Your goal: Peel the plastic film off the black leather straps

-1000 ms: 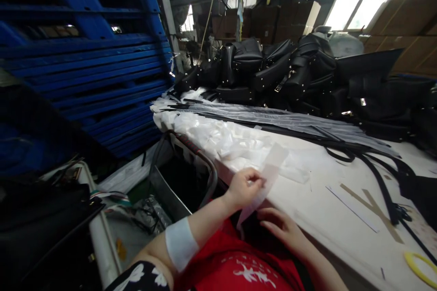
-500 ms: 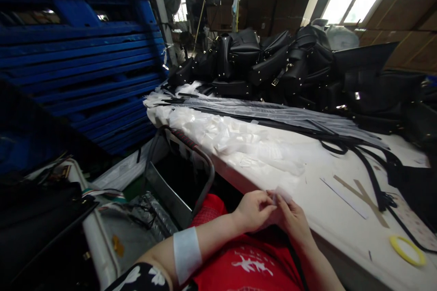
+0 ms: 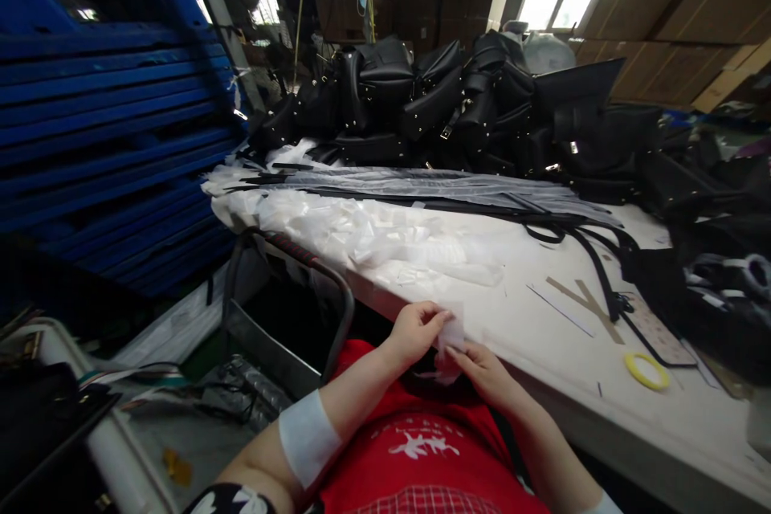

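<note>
Between my two hands hangs a small, thin, translucent white sheet, crumpled toward its lower end, at the near edge of the white table. My left hand pinches its upper left side between thumb and fingers. Lower down and to the right, my right hand has its fingers closed on the same piece. Whether it is a flat sheet or a small bag, I cannot tell. Just beyond my hands, a heap of similar translucent white pieces covers part of the table.
Long black straps in clear wrapping lie along the table, with black leather bags piled behind. To the right are a yellow tape ring and brown strips. A metal-framed chair and blue pallets stand left.
My hands have drawn apart, and more of the translucent sheet shows between them. The whole view has turned to the right.
</note>
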### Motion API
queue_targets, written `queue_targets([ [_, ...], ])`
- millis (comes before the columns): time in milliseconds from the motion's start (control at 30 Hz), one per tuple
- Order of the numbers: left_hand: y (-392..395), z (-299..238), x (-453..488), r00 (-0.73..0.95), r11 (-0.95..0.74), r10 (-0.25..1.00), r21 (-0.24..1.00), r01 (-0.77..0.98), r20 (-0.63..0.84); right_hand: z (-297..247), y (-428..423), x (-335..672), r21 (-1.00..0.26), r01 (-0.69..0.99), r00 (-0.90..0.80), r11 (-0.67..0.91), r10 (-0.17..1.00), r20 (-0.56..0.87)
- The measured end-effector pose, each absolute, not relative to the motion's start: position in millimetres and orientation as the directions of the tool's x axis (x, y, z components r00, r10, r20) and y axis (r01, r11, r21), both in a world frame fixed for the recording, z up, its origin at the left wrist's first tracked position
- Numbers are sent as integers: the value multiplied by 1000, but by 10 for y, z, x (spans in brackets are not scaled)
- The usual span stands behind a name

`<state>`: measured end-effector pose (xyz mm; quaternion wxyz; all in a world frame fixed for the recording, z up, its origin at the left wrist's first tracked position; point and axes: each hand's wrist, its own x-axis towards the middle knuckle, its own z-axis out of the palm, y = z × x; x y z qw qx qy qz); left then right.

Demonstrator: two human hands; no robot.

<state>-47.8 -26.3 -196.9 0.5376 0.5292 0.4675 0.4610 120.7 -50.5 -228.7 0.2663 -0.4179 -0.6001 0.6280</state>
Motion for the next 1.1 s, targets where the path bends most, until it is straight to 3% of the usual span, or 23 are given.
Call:
queue_targets([
  [333, -262, -1927, -464, 113, 165, 982, 978, -129, -151, -2270, -550, 1211, -981, 115, -464, -157, 865, -193],
  [500, -246, -1956, -494, 48, 219, 976, 952, -214, -214, -2365, -537, 1251, -986, 166, -302, 1, 952, -50],
  [667, -233, -1976, -532, -9, 208, 977, 954, -216, -215, -2428, -546, 1320, -998, 43, -124, -39, 991, -45],
  [733, -248, -1987, -511, -17, 196, 979, 961, -194, -203, -2444, -554, 1331, -996, 1, -173, -85, 981, -84],
  [833, -275, -2032, -428, 8, 186, 982, 967, -174, -187, -2447, -558, 1288, -994, 67, -298, -86, 949, -103],
  [967, -294, -2107, -340, 74, 243, 970, 946, -215, -232, -2386, -557, 1179, -992, 123, -293, -39, 953, -73],
  [1033, -310, -2103, -357, -2, 128, 992, 983, -134, -129, -2343, -541, 1156, -994, 95, -231, -59, 970, -80],
  [1100, -335, -2063, -410, -111, -91, 989, 995, 49, 96, -2305, -511, 1164, -995, 73, -130, -68, 989, -77],
])
